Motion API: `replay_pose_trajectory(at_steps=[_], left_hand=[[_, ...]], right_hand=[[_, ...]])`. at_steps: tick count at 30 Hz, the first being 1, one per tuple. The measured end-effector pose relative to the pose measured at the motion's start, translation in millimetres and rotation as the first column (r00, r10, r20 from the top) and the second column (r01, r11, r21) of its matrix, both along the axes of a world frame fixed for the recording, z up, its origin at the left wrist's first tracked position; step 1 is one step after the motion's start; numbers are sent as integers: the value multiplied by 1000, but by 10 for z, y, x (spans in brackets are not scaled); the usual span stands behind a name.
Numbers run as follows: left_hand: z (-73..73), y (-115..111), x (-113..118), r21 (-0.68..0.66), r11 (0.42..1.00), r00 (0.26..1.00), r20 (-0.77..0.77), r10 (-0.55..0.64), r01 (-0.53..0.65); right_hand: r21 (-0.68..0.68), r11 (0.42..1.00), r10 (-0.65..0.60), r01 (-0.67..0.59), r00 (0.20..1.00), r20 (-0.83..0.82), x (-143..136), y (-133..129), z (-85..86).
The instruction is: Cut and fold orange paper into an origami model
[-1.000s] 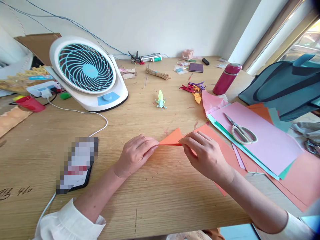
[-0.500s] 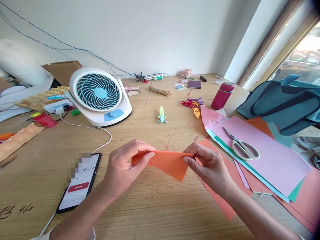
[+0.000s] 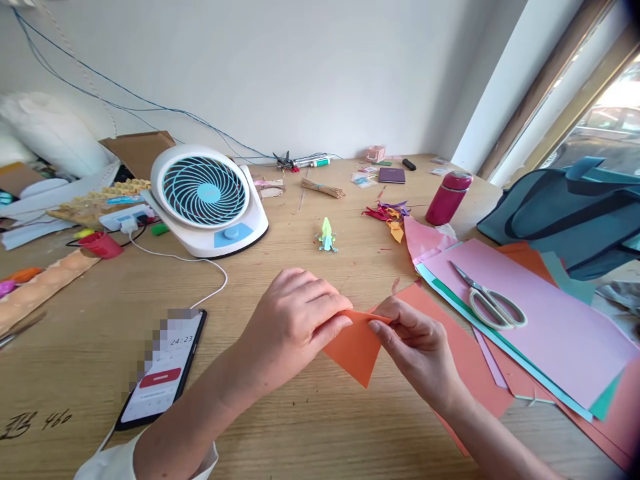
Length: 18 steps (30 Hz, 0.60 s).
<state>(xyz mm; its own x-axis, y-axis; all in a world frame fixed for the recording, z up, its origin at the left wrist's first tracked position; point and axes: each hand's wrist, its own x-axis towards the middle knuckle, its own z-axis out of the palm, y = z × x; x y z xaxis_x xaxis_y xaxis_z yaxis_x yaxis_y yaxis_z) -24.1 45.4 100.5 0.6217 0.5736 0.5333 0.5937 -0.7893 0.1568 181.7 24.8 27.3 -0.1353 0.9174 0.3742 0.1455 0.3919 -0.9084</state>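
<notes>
Between my hands is a folded piece of orange paper [image 3: 357, 348], held above the table with a corner hanging down toward me. My left hand [image 3: 300, 320] pinches its upper folded edge between thumb and fingers, covering the paper's left part. At the right end of that same edge, my right hand [image 3: 415, 340] pinches a corner between thumb and bent forefinger. Beyond the hands a small green and light-blue folded paper figure [image 3: 327, 235] stands on the table. Under and beside my right hand lies a sheet of orange-red paper [image 3: 465, 357].
Scissors [image 3: 493, 300] lie on a stack of coloured paper [image 3: 545, 320] at right, near a magenta bottle [image 3: 449, 199] and a teal bag [image 3: 565, 213]. At left are a white fan [image 3: 207, 197] and a phone [image 3: 163, 373] with its cable. Paper scraps [image 3: 389, 213] lie farther back.
My left hand has slid right along the folded edge, closer to my right hand, and now covers more of the orange paper. My right hand keeps its pinch. The view has shifted slightly.
</notes>
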Motion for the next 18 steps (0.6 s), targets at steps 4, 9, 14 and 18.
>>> replay_pose_trajectory(at_steps=[4, 9, 14, 18], left_hand=[[-74, 15, 67, -65, 998, 1000, 20, 9, -8], [-151, 23, 92, -144, 990, 996, 88, 5, 7], [-177, 6, 113, -173, 985, 994, 105, 9, 10], [-178, -27, 139, -195, 981, 994, 101, 31, -11]], right_hand=[[20, 1000, 6, -6, 1000, 29, 10, -5, -20], [-25, 1000, -1, 2, 1000, 18, 9, -11, -50], [-57, 998, 4, -6, 1000, -29, 11, -24, -83], [-31, 1000, 3, -5, 998, -56, 16, -32, -113]])
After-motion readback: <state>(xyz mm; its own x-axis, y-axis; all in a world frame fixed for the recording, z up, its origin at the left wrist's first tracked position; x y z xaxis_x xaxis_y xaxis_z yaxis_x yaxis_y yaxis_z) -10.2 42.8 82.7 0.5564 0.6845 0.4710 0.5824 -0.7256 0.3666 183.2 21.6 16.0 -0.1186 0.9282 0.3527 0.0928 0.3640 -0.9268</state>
